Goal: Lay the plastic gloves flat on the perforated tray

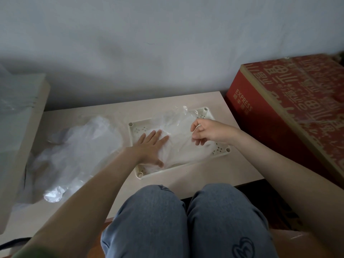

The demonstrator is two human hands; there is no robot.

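Observation:
A cream perforated tray (221, 148) lies on the low table, slightly right of centre. Clear plastic gloves (178, 127) are spread over most of it, with a crinkled edge rising at the tray's far side. My left hand (151, 148) lies flat with straight fingers on the gloves at the tray's left half, pressing them down. My right hand (206, 130) hovers over the tray's right half and pinches the thin plastic between thumb and fingers.
A heap of more clear plastic gloves (78, 155) sits on the table (242, 164) left of the tray. A red cardboard box (290, 112) stands close on the right. A pale board (24, 131) leans at the left. My knees (186, 220) are at the table's front edge.

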